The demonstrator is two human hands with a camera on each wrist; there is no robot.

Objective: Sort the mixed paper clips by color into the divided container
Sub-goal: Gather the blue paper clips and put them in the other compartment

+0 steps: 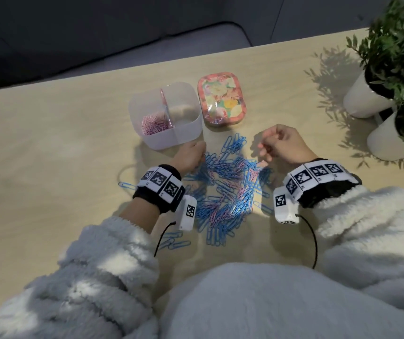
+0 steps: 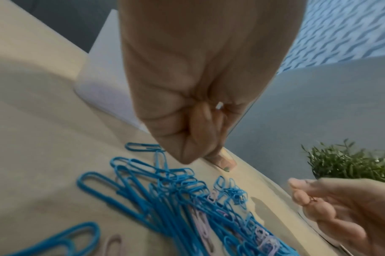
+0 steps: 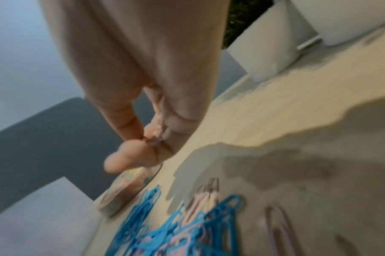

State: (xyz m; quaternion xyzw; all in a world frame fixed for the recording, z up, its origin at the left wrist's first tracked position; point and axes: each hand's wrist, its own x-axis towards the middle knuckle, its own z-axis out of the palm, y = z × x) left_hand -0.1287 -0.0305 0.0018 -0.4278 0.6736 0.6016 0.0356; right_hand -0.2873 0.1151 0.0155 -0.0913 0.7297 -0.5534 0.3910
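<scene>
A mixed pile of blue and pink paper clips [image 1: 225,192] lies on the wooden table [image 1: 49,133] between my hands. Behind it stands the translucent divided container [image 1: 184,133]; pink clips [image 1: 154,124] fill its left compartment, and the right compartment looks bare. My left hand [image 1: 202,155] hovers at the pile's far left edge beside the container, its fingers [image 2: 200,119] curled tight around a small pale piece, apparently a pink clip. My right hand [image 1: 266,145] is raised over the pile's far right side and pinches a small pink clip [image 2: 311,201] between thumb and fingertips [image 3: 130,128].
A floral tin [image 1: 221,97] sits just right of the container. Two white pots with green plants [image 1: 367,99] stand at the table's right edge. A few stray blue clips [image 1: 171,241] lie near my left forearm. The table's far edge runs behind the container.
</scene>
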